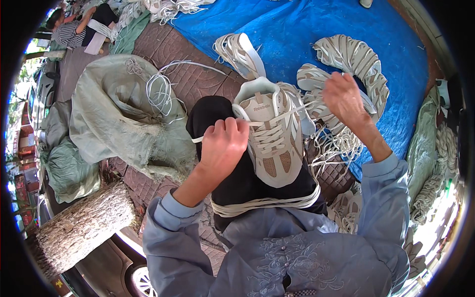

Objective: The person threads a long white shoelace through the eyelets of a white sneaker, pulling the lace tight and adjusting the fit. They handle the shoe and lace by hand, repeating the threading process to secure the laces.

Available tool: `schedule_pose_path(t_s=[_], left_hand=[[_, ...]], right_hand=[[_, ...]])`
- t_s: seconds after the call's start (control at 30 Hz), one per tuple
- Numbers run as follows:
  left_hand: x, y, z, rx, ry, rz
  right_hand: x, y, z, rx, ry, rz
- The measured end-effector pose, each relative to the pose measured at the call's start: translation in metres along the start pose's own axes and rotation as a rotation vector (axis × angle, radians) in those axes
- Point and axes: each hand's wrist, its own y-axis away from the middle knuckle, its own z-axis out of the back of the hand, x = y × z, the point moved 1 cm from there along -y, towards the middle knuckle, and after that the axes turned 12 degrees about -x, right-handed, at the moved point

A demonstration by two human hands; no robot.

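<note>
1. Grip first, from the head view: the left hand (222, 143) is curled shut around one end of a flat white shoelace (257, 123), pinching it just beside the top eyelets; a short tail of it sticks out to the left of the fist.
2. Right hand (346, 96) is raised above and to the right of the shoe, fingers closed on the other end of the same lace, which runs taut from the shoe up to it.
3. Lacing is being done on a beige-and-white sneaker (272, 136) that rests toe-toward-the-person on the lap, over black trousers (237, 183). Its lower eyelets already look crossed.
4. To do this well, I judge both ends should be drawn with even tension, the lace kept flat and untwisted, and the sneaker steadied against the knee so it does not roll.
5. A bundle of spare laces (267, 203) lies across the thigh, touching the trousers.
6. More sneakers (354, 57) lie fanned on a blue tarp (297, 29) beyond the knee; loose laces (339, 146) lie at its near edge.
7. A pale green sack (114, 104) sits to the left on the brick paving.
</note>
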Motion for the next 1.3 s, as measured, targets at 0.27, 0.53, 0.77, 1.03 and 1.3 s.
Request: schedule_pose_path(t_s=[0.27,0.53,0.77,1.03,1.3], left_hand=[[0.001,-0.004,-0.020,-0.033,1.712,0.917],[0.131,0.032,0.015,-0.515,2.177,1.158],[0.384,0.187,0.067,-0.969,1.519,1.478],[0.489,0.302,0.064,-1.049,1.362,1.518],[0.256,0.125,0.003,-0.546,1.306,1.106]], right_hand=[[-0.005,0.039,-0.036,0.040,-1.637,-1.632],[-0.141,0.134,-0.046,-0.613,-1.982,-1.169],[-0.354,0.299,0.052,-0.986,-1.425,-1.558],[-0.351,0.295,0.051,-0.793,-1.082,-1.683],[-0.096,0.038,-0.008,-0.217,-1.387,-0.964]])
